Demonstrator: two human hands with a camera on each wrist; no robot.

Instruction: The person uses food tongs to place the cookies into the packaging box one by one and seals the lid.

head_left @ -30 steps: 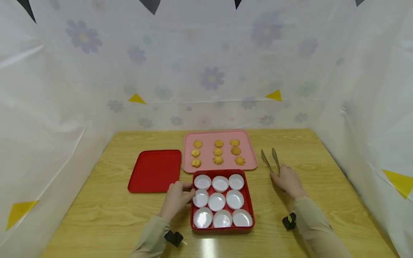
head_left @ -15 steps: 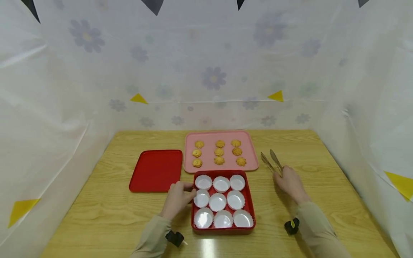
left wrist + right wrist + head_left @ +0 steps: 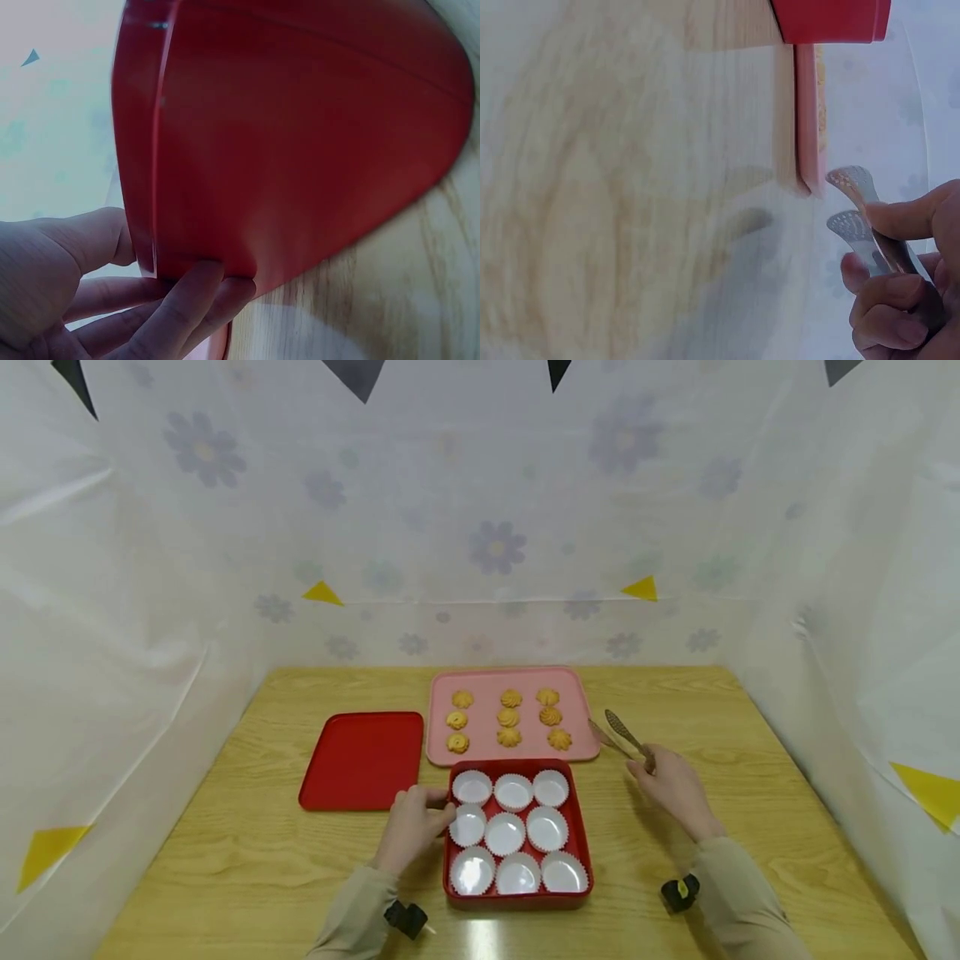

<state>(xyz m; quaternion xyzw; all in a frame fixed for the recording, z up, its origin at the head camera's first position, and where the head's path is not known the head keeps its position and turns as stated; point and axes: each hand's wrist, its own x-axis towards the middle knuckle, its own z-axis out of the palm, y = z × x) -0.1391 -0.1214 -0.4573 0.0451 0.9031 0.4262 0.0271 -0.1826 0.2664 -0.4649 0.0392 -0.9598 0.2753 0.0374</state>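
Observation:
In the head view a square red box (image 3: pixel 517 902) sits near the front, with white paper cups (image 3: pixel 505 834) in rows inside it. My left hand (image 3: pixel 411 831) holds its left wall, thumb at the rim and fingers against the outside, as the left wrist view shows on the box side (image 3: pixel 300 150). My right hand (image 3: pixel 675 787) grips metal tongs (image 3: pixel 628 735) above the table, right of the pink tray (image 3: pixel 480 752). Their perforated tips are apart and point at the tray, with nothing between them. Several piped cookies (image 3: pixel 551 716) lie on that tray in rows.
A flat red square tray or lid (image 3: pixel 360 760) lies left of the box on the wooden table (image 3: pixel 225 843). Floral white sheeting (image 3: pixel 495 627) hangs behind the table and at both sides. The pink tray stands right behind the box.
The tongs have swung left and up toward the pink tray's right edge, and the right hand has turned slightly with them. My left hand stays on the box.

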